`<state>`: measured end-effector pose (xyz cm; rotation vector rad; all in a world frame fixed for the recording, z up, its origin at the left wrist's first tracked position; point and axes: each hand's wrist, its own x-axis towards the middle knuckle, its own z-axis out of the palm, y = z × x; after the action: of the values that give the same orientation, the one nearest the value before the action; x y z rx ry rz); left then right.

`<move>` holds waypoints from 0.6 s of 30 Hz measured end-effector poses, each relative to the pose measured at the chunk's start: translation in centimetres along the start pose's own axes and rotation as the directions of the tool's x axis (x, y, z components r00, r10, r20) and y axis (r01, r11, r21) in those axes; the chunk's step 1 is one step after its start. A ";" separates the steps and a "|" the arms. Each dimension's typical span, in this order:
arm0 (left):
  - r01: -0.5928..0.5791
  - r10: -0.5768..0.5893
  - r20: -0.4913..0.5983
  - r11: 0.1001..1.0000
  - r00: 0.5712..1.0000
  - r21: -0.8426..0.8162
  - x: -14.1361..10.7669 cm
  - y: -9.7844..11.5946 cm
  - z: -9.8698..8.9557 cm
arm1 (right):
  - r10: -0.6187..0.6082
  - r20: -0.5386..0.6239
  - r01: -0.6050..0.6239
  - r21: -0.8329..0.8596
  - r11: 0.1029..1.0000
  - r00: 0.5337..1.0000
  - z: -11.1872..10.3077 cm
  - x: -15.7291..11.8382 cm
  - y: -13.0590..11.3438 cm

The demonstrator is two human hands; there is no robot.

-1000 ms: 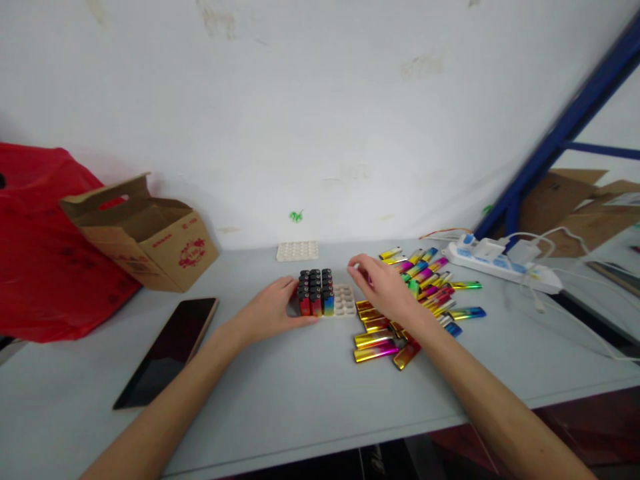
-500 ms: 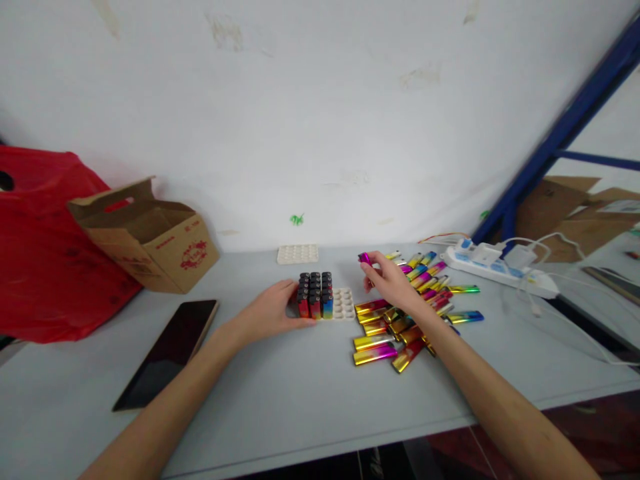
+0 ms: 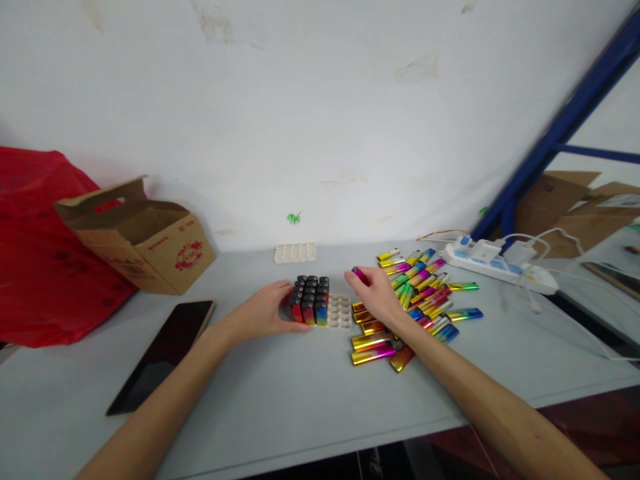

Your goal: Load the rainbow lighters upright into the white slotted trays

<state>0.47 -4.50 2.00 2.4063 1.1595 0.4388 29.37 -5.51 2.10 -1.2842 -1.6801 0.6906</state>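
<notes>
Several lighters (image 3: 310, 301) with black tops stand upright in rows in a white tray (image 3: 340, 311) of round pockets. The tray's right-hand pockets hold nothing. My left hand (image 3: 273, 310) grips the tray's left end, thumb along the near edge and fingers round the far side of the rows. Above and just right of the tray, my right hand (image 3: 373, 293) pinches a purple lighter (image 3: 358, 274); most of it is hidden by the fingers. Beneath and beyond that wrist lies a loose pile of shiny lighters (image 3: 373, 355) in gold, pink, green and blue.
A second white tray (image 3: 295, 253) lies by the wall. On the left are a dark tablet (image 3: 163, 357), an open cardboard box (image 3: 173, 250) and a red bag (image 3: 45, 267). A power strip (image 3: 500, 267) with plugs and white cables lies at the right.
My right hand has moved left and toward me with the purple lighter, nearer the tray. My left hand keeps its hold on the tray. The view has shifted slightly.
</notes>
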 end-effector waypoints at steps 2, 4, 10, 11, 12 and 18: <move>-0.002 0.002 0.010 1.000 1.000 -0.009 0.0 0.0 -0.1 | -0.010 0.008 0.010 0.002 1.000 1.000 0.2 -0.2 -0.1; -0.004 0.004 0.011 1.000 1.000 -0.010 0.0 0.0 -0.1 | -0.021 0.020 0.021 0.008 1.000 1.000 0.2 -0.3 -0.1; -0.007 0.007 0.011 1.000 1.000 -0.008 0.0 0.0 0.1 | -0.093 0.001 0.093 -0.012 0.996 0.996 0.1 -0.4 -0.1; -0.010 0.010 0.009 1.000 1.000 -0.012 0.0 0.1 0.1 | -0.103 0.024 0.104 -0.001 0.995 0.994 0.0 -0.4 0.0; -0.014 0.014 0.007 1.000 1.000 -0.016 0.0 0.1 0.1 | -0.118 0.053 0.118 0.014 0.993 0.992 0.0 -0.3 0.1; -0.014 0.014 0.002 1.000 1.000 -0.022 -0.1 0.1 0.1 | -0.290 0.133 0.308 -0.139 0.941 0.948 -0.4 -0.1 0.4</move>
<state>0.54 -4.62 1.90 2.3974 1.1315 0.4505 29.90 -5.53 1.91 -1.0775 -2.0030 0.4600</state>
